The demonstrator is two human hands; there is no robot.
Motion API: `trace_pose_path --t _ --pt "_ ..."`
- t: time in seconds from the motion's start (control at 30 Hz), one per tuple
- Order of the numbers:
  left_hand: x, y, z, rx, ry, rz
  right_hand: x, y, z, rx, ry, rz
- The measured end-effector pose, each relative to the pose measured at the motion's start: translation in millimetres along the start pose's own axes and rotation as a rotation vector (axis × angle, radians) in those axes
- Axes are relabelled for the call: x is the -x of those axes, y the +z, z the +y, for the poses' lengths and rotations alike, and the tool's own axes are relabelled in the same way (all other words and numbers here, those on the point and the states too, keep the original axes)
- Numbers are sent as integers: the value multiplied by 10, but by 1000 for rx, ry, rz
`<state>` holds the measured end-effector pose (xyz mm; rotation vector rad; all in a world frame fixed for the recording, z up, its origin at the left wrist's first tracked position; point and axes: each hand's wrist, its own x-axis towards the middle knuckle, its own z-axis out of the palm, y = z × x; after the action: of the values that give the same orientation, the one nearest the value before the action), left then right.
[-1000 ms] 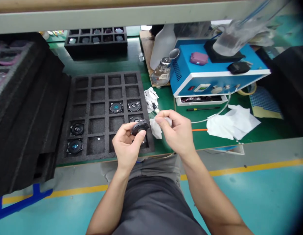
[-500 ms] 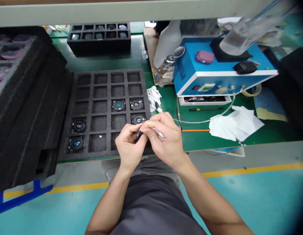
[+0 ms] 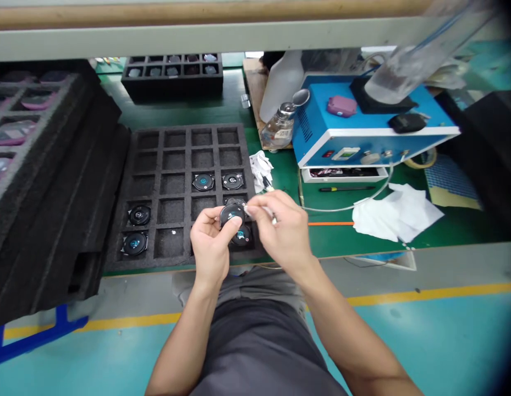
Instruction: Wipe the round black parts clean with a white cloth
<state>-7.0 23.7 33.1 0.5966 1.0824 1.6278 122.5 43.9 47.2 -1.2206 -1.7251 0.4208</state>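
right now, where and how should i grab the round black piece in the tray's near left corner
Probably by opposite edges of its rim, from above and the right: the round black piece lies face up in its walled cell of the foam tray, with the foam stack close on its left.

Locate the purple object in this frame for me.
In the head view, right of centre, the purple object sits on top of the blue machine, just left of the black pad.
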Motion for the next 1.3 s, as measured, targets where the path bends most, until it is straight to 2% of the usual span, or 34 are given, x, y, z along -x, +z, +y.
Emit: trace_pose_path --t 0.1,0.17,0.3,0.37,0.53,0.6,0.67,0.77,0.93,1.03,1.2,1.3 --pt "-9 -2 37 47 -96 2 32 -63 78 10 99 11" --pt "-19 1 27 30 -87 -4 29 -85 22 -33 91 26" --pt "-19 14 -55 -71 76 -18 -52 19 -157 -48 -88 -41" --pt "-3 10 -77 -83 124 -2 -61 77 -134 4 -145 -66" --pt "28 -22 -11 112 -70 43 81 22 198 87 -8 -87" --pt "25 -31 22 144 -105 37 115 -50 244 54 38 -46" --pt "15 -39 32 135 -94 25 101 -110 182 20 37 7" --pt "2 -55 7 85 -66 -8 9 -141 -11 -15 -1 17" --pt "16 -80 -74 -55 61 -82 -106 -26 -209 -2 -71 -3" --pt "29 -82 -96 -74 129 -59 -49 94 -179 68 -110 -8" --pt "27 -75 -80 59 77 22 183 117 2 112 5 -158" --pt "36 -73 -88 17 109 -2 220 -17 28 72 54 -62"
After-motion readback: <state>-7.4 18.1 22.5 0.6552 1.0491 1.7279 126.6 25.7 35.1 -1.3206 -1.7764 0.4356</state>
